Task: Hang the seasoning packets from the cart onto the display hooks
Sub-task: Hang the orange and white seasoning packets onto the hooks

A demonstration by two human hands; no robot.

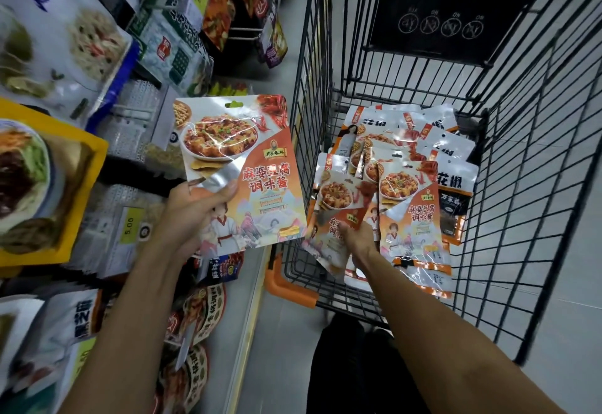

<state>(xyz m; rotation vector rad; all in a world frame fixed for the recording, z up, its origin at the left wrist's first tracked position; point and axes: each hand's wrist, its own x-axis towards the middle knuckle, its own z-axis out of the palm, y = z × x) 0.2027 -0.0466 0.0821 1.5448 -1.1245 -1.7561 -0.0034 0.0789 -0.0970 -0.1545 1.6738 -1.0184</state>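
My left hand [195,208] holds an orange and silver seasoning packet [241,166] upright by its lower left edge, between the shelf and the cart. My right hand [356,239] reaches down into the black wire cart [521,185] and grips a second packet of the same kind [338,205], tilted, near the cart's left wall. Several more seasoning packets [410,192] lie piled on the cart floor, some orange, some white and black. Bare metal display hooks [133,110] stick out from the pegboard at the left.
Hanging packets fill the display at the left, among them a yellow one [49,185] and a blue-edged one [81,42]. A yellow price tag [130,224] reads 5.00. The cart's orange corner bumper [290,286] stands close to the shelf base. Grey floor runs between them.
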